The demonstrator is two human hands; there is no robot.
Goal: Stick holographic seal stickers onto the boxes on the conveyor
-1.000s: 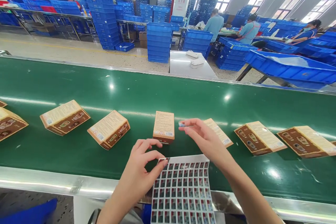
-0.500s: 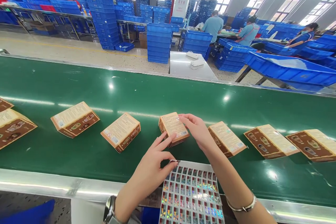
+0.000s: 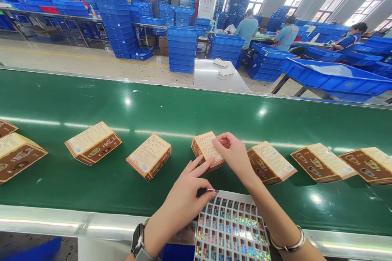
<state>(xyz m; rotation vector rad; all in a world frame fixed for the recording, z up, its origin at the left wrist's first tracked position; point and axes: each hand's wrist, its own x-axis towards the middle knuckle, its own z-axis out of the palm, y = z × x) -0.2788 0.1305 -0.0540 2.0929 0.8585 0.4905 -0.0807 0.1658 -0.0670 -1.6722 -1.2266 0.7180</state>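
- Left hand (image 3: 186,193): thumb and a bent finger pinch the top left corner of the sheet (image 3: 232,230); two other fingers reach forward onto the near side of the box (image 3: 203,142).
- Right hand (image 3: 234,157): fingers bent, tips pressed on the box's top; cannot tell whether anything is pinched beneath.
- Box: on the green belt (image 3: 171,104), between the hands, printed text face up.
- Sheet: rows of small shiny stickers, below the box, across the metal rail (image 3: 45,221).
- Neighbours on belt: left box (image 3: 150,153), well apart from the hands; right box (image 3: 274,161), near the right wrist, shiny patch on top.
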